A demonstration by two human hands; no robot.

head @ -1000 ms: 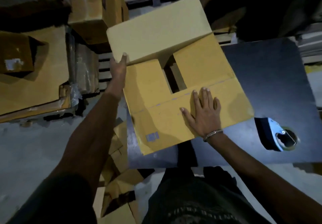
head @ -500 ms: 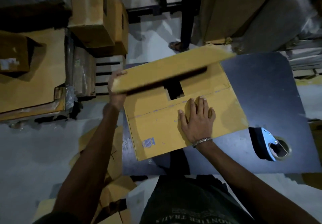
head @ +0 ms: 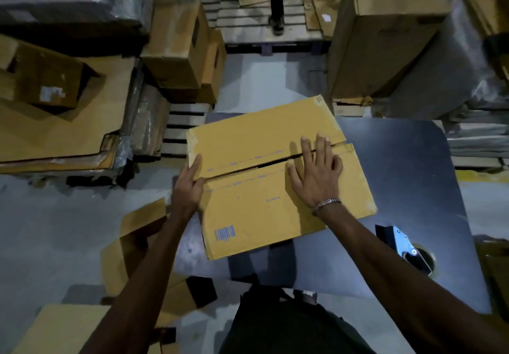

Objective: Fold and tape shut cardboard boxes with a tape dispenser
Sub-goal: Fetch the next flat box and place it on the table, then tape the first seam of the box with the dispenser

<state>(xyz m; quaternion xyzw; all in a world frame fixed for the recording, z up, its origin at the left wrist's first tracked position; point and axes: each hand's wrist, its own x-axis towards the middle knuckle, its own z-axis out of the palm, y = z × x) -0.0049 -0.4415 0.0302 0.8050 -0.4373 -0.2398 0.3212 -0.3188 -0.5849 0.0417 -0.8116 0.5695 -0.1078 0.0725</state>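
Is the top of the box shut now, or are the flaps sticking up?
Folded shut, not taped. Both flaps of the box lie flat, meeting at a narrow seam under the right hand.

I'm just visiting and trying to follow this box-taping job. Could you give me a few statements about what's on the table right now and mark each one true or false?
1. Both top flaps of the cardboard box are folded down. True.
2. The right hand holds the tape dispenser. False: it lies flat across the seam between the flaps, and the dispenser sits untouched on the dark table to the right.
3. The left hand is at the box's left edge, by the seam. True.
4. Tape already covers the seam. False: the gap between the flaps shows bare.
5. A barcode is printed on the near flap. True.
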